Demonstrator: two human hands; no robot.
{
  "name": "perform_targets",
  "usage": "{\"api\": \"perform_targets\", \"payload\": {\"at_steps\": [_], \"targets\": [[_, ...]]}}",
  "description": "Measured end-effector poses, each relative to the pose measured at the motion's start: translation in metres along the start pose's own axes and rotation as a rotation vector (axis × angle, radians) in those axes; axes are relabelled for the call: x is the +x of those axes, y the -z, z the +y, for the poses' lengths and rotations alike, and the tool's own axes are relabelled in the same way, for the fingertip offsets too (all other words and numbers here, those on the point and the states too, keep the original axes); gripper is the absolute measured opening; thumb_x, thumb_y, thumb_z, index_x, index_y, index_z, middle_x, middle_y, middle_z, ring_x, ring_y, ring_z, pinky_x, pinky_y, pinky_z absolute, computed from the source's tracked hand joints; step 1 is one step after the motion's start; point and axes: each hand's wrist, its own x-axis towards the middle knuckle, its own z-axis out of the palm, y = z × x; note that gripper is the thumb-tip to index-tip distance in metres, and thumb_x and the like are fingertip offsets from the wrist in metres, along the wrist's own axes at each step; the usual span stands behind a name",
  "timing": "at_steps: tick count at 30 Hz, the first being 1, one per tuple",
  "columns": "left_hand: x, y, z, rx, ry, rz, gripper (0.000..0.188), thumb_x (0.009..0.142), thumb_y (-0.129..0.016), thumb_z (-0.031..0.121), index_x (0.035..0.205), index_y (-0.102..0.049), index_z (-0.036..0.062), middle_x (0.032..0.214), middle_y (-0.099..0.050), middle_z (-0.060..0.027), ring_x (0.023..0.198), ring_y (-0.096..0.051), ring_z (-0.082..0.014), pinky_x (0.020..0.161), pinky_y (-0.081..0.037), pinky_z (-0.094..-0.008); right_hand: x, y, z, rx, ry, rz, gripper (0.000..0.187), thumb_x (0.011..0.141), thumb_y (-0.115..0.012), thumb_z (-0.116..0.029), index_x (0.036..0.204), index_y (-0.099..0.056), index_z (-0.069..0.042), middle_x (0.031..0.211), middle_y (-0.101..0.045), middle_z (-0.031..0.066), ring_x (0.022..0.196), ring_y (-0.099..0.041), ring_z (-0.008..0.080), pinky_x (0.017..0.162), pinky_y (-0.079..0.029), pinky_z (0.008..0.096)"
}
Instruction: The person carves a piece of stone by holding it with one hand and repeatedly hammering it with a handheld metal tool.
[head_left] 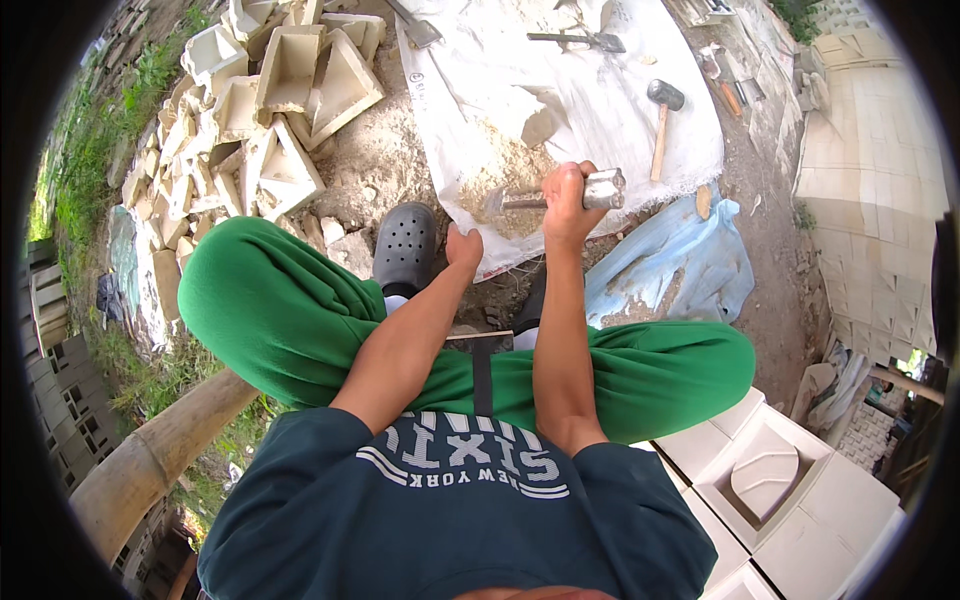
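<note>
My right hand point(568, 208) is closed around a metal tool point(607, 189) with a thick, ribbed cylindrical end to the right. Its narrower end point(518, 200) points left over the white woven sheet point(650, 40). Pale crumbs and powder point(500, 165) lie on the sheet just beyond. My left hand point(463, 246) is closed at the sheet's near edge, and it appears to grip that edge; the fingertips are hidden. An angular pale chunk point(540, 122) lies on the sheet ahead of my hands.
A mallet point(659, 135) and a dark-headed hand tool point(598, 42) lie on the sheet. Broken pale blocks point(290, 75) are heaped at the far left. Light-blue plastic point(690, 265) covers ground to the right. Pale square moulded blocks point(835, 525) stand near right, a bamboo pole point(150, 460) near left.
</note>
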Motion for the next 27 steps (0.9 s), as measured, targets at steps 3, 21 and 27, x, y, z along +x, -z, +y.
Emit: {"api": "perform_targets", "payload": {"at_steps": [3, 21, 27], "targets": [[-0.003, 0.001, -0.007, -0.002, 0.004, -0.005, 0.043, 0.079, -0.053, 0.021, 0.117, -0.051, 0.001, 0.111, -0.059, -0.0251, 0.105, -0.055, -0.0408, 0.09, -0.042, -0.0446, 0.008, -0.015, -0.024, 0.076, 0.081, -0.02, 0.019, 0.085, -0.05, -0.001, 0.068, -0.042, -0.005, 0.057, -0.041, -0.003, 0.048, -0.037, 0.0044, 0.043, -0.029, 0.0224], [-0.01, 0.003, 0.012, -0.096, 0.074, -0.053, 0.038, 0.078, -0.053, 0.016, 0.111, -0.055, -0.0018, 0.108, -0.061, -0.0215, 0.102, -0.058, -0.0369, 0.087, -0.044, -0.0409, 0.049, -0.044, 0.037, -0.213, 0.028, -0.159, 0.02, 0.081, -0.057, -0.003, 0.063, -0.05, -0.005, 0.054, -0.047, -0.0035, 0.046, -0.039, 0.0037, 0.043, -0.029, 0.0237], [-0.011, 0.008, 0.014, -0.088, 0.084, -0.011, 0.039, 0.077, -0.053, 0.017, 0.111, -0.055, -0.0025, 0.11, -0.061, -0.0224, 0.105, -0.057, -0.0373, 0.089, -0.043, -0.0418, 0.041, -0.065, 0.011, -0.307, 0.014, -0.254, 0.026, 0.082, -0.058, -0.006, 0.058, -0.046, -0.005, 0.051, -0.045, -0.0038, 0.046, -0.038, 0.0033, 0.043, -0.029, 0.0256]]}}
